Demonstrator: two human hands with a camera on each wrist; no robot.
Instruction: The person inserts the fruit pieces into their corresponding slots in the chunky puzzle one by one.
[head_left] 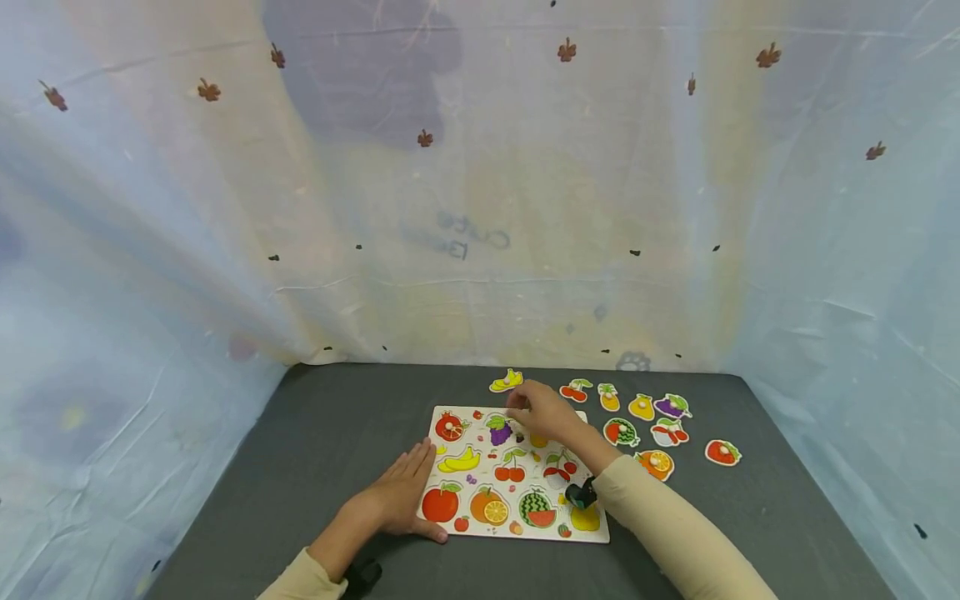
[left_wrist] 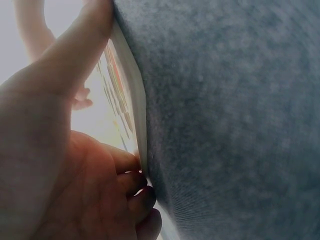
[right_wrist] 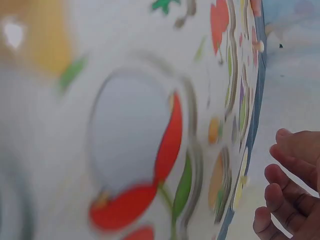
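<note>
Head view, with 12 o'clock at the far side, shows a white fruit puzzle board [head_left: 487, 482] on a dark table [head_left: 330, 433]. The left hand [head_left: 401, 487] is right beside the board, which lies at 3 o'clock from it. Its fingers are straight and touch the board's 9 o'clock edge, and its thumb is by the 7 o'clock corner. That hand is loose, not wrapped around anything. The right hand [head_left: 546, 412] is up over the board's far edge, so most of the board lies at 7 o'clock from it. Its fingers bend softly, and the right wrist view shows them loose, with nothing in them. The banana piece [head_left: 506, 382] lies close to that hand at 10 o'clock, and the cherry piece [head_left: 576, 390] is near it at 2 o'clock. Farther off, the pineapple piece [head_left: 609, 397], pear piece [head_left: 642, 407], grape piece [head_left: 672, 406], watermelon piece [head_left: 621, 432] and red and white fruit piece [head_left: 669, 432] lie around 3 o'clock. The orange piece [head_left: 655, 465] is at 4 o'clock. A plain red fruit piece [head_left: 723, 452] sits farthest away, near 3 o'clock. Behind the table, at 12 o'clock, hangs a pale curtain [head_left: 375, 208] with little brown leaves [head_left: 425, 138].
</note>
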